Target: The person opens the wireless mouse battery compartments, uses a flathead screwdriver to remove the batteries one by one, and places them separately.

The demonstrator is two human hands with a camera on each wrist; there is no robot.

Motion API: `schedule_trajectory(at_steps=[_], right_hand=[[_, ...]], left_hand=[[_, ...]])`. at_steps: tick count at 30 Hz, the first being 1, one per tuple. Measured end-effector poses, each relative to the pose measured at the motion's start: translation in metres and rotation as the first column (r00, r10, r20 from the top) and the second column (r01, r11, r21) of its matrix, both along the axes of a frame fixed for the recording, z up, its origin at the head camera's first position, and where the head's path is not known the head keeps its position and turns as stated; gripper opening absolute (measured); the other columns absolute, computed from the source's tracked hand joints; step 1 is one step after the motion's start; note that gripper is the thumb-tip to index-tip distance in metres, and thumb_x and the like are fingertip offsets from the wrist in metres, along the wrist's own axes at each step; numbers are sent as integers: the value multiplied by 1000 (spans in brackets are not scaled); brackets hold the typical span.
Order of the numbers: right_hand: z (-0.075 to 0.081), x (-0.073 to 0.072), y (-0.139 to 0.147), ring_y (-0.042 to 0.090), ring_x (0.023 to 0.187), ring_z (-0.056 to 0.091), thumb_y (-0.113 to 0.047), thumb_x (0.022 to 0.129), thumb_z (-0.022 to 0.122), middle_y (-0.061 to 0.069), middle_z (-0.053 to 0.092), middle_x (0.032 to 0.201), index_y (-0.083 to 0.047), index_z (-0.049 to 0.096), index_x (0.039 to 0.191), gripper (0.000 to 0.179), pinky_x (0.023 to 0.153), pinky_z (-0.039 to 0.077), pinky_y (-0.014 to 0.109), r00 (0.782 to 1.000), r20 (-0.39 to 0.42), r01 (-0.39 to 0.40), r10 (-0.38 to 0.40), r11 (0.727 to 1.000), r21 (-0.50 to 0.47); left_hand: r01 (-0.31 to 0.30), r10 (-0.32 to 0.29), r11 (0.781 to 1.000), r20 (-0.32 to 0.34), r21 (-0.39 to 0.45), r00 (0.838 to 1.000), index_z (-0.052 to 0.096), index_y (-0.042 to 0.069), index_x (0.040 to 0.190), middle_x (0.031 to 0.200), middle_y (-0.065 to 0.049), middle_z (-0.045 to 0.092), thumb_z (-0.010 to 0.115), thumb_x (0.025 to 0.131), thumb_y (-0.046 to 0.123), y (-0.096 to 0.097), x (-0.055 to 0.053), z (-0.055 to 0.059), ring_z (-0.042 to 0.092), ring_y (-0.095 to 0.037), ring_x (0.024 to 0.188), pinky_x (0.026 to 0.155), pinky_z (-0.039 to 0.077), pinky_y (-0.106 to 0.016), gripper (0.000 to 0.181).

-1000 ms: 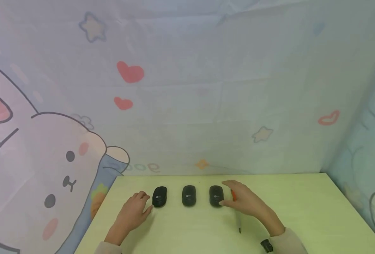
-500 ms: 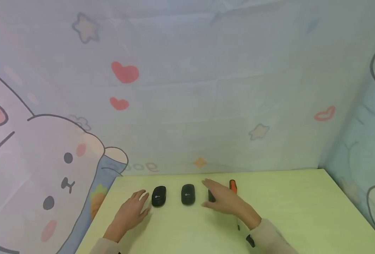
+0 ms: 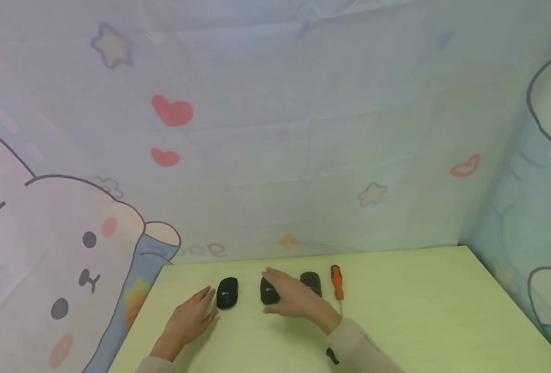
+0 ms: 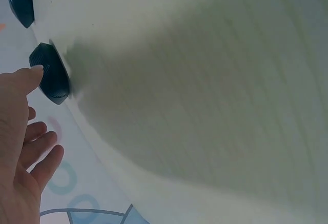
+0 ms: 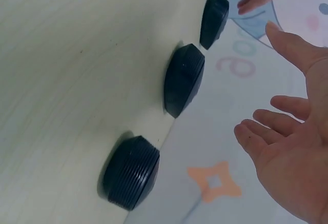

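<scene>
Three black computer mice stand in a row near the table's back edge in the head view. Beside the left mouse rests my left hand, fingers spread and loosely bent, holding nothing. My right hand hovers at the middle mouse, thumb and fingers apart, covering part of it. The right mouse is partly hidden behind that hand. In the right wrist view, a gap shows between the right palm and the mice. The left thumb overlaps a mouse in the left wrist view; contact is unclear.
A screwdriver with an orange and black handle lies right of the mice, its tip toward the front, partly hidden by the right arm. Behind the pale yellow-green table hangs a printed cloth backdrop.
My right hand has moved left from the right mouse to the middle one, uncovering the screwdriver handle. The left hand stays beside the left mouse. The head view has shifted slightly.
</scene>
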State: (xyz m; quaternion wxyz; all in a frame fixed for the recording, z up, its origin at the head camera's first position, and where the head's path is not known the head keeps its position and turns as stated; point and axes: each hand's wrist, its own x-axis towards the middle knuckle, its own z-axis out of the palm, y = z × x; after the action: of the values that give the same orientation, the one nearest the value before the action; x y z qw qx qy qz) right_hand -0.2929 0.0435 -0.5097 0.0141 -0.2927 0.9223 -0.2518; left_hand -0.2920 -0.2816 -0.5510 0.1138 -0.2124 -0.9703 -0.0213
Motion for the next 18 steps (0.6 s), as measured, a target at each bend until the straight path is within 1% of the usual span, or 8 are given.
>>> schedule_trajectory(at_steps=[3, 7, 11, 13, 15, 18], right_hand=[[-1, -4, -9, 31, 157, 39, -43, 94, 79, 12, 38, 170, -9, 39, 162, 86, 127, 43, 47, 999, -43, -15, 17, 998, 54], [-4, -7, -22, 30, 159, 36, -44, 96, 77, 12, 37, 171, -9, 37, 162, 85, 128, 42, 44, 996, -75, -40, 48, 994, 105], [-8, -9, -35, 28, 157, 40, -46, 97, 75, 10, 42, 168, -8, 40, 161, 82, 125, 45, 40, 991, -104, -69, 82, 989, 127], [-10, -11, -43, 27, 155, 43, -47, 98, 73, 7, 46, 166, -9, 42, 160, 79, 124, 47, 38, 989, -112, -80, 95, 988, 133], [-13, -12, -51, 25, 154, 45, -47, 99, 71, 5, 49, 164, -12, 44, 159, 75, 123, 48, 37, 989, -102, -88, 102, 987, 134], [-20, -14, -63, 22, 153, 47, -46, 100, 70, 1, 50, 163, -16, 44, 160, 71, 121, 50, 37, 990, -76, -105, 115, 985, 134]], left_hand=[[14, -14, 1000, -11, 10, 1000, 63, -2, 139, 145, -21, 64, 78, 95, 30, 1, -1, -2, 67, -38, 127, 93, 63, -51, 56], [28, -28, 999, -27, 23, 999, 63, -4, 138, 145, -21, 64, 81, 93, 27, 3, -1, -2, 68, -39, 126, 92, 63, -51, 57], [17, -17, 1000, -19, 16, 1000, 62, -5, 138, 148, -22, 61, 81, 93, 27, 3, -3, -4, 68, -39, 125, 88, 64, -50, 58], [11, -10, 1000, -16, 12, 1000, 62, -5, 138, 148, -21, 59, 81, 93, 27, 2, -4, -6, 68, -38, 124, 86, 65, -49, 58], [9, -9, 1000, -14, 19, 1000, 61, -5, 139, 147, -21, 59, 81, 93, 27, 1, -5, -8, 68, -37, 123, 85, 65, -48, 59], [18, -17, 999, -15, 31, 1000, 60, -4, 140, 146, -20, 60, 81, 94, 27, -1, -6, -11, 68, -37, 124, 89, 65, -48, 60]])
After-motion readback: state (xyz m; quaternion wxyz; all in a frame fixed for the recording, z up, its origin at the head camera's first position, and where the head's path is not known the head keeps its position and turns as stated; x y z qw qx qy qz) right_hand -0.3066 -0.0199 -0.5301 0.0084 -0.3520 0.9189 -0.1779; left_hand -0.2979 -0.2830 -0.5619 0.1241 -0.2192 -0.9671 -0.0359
